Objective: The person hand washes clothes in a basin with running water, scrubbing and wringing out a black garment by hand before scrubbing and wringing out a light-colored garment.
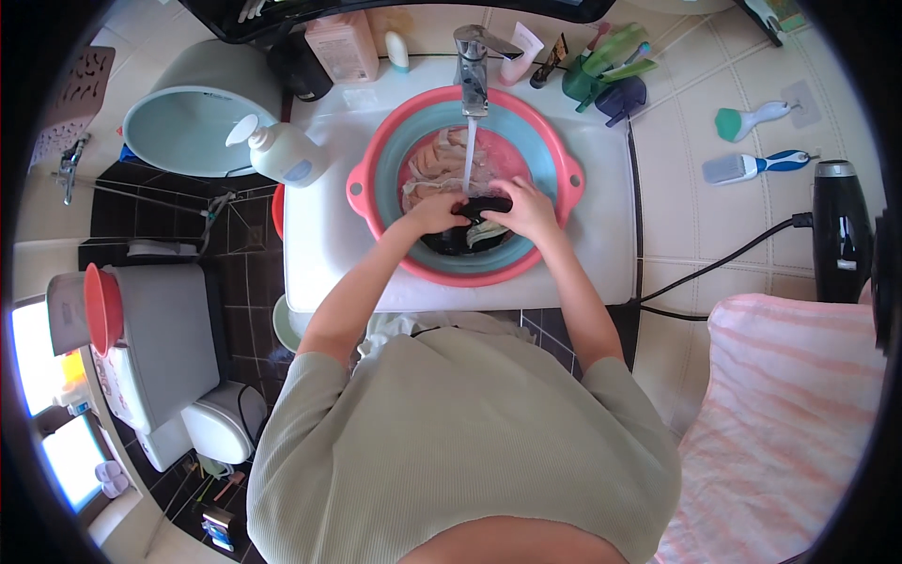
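A pink-rimmed, blue-walled wash basin stands in the white sink, with water running into it from the metal faucet. Wet beige cloth lies in its far left part. Nearer to me is a black piece of cloth with a pale patch, partly under water. My left hand grips the black cloth's left side, fingertips partly hidden. Curled over its right side, my right hand pinches it between thumb and fingers. The stream falls between the two hands.
A white pump bottle and a grey-blue bucket stand left of the basin. Bottles and tubes line the sink's back edge near a green cup. Brushes, a black hair dryer and a striped towel are at right.
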Demonstrator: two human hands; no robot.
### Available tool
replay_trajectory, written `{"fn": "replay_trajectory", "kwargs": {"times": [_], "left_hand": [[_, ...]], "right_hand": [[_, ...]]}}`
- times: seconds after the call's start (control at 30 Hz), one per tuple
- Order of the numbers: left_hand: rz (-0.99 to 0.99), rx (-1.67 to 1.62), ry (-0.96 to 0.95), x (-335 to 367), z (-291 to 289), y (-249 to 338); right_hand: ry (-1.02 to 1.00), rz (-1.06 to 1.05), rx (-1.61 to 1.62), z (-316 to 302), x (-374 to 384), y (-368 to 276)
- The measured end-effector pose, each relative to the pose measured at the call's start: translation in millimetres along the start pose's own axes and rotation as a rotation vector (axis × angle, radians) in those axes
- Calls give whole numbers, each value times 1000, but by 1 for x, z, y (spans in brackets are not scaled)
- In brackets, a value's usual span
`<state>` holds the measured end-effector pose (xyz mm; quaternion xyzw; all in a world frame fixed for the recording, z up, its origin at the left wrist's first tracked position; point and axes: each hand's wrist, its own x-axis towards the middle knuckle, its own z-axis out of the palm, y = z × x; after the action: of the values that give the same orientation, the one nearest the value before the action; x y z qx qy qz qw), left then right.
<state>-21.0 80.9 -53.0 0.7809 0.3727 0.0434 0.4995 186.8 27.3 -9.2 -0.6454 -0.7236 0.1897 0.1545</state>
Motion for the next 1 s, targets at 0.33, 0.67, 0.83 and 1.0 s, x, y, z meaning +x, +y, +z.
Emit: {"fn": "replay_trajectory", "kwargs": {"times": [0.33,0.67,0.83,1.0], "left_hand": [[-339,-613,39,-45,-31,14],[79,-37,424,-34,-6,6],[-173,-98,424,-31,-4,24],[-197,65,521,-25,0,2]], "right_hand": [[-260,512,773,61,-16,4],[127,354,1230,10,-14,-56],[50,227,1187,-12,-11,-68],[26,166,1004,-27,-8,-52]]}}
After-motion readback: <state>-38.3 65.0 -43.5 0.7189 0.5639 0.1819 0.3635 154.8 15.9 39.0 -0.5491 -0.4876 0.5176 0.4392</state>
